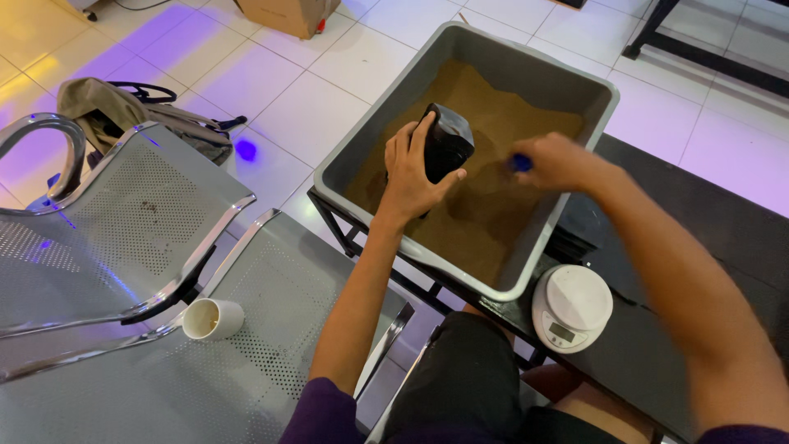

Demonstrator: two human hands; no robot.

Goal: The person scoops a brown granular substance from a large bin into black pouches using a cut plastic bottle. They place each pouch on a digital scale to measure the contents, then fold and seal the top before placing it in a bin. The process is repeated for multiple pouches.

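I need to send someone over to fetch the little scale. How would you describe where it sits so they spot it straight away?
Find the big grey tub of brown powder on the dark table. Just past the tub's near corner, on that table by the seated person's knee, sits the kitchen scale. It is the only white, round-topped thing there, with a small display window on its front edge.

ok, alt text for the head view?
A person's left hand holds a black pouch over brown powder in a grey tub, while the right hand grips a blue tool. A white kitchen scale sits beside the tub; a paper cup lies on a metal bench.
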